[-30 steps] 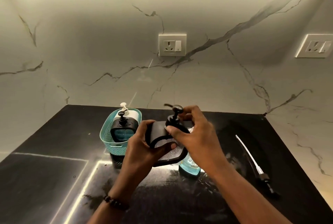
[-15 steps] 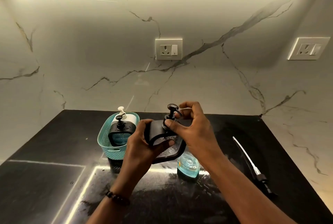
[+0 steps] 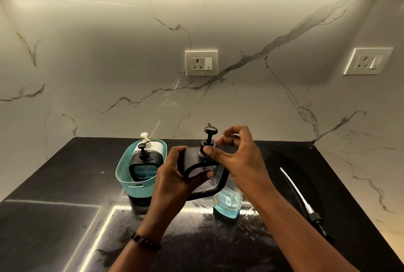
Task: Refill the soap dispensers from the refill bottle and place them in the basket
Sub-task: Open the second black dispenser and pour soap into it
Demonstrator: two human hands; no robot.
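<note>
Above counter | left hand grips dispenser | right hand pinches pump collar

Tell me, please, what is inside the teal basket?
The basket holds two dispensers: a black one in front, showing blue liquid through its window, and a white one behind it. The white one's lower body and the basket floor are hidden.

We see a matt black soap dispenser with a clear, glossy panel in our grip. Left of it sits a perforated teal plastic basket; below right, a clear glossy refill bottle. Beneath lies a polished black stone countertop; behind, smooth veined marble wall.
</note>
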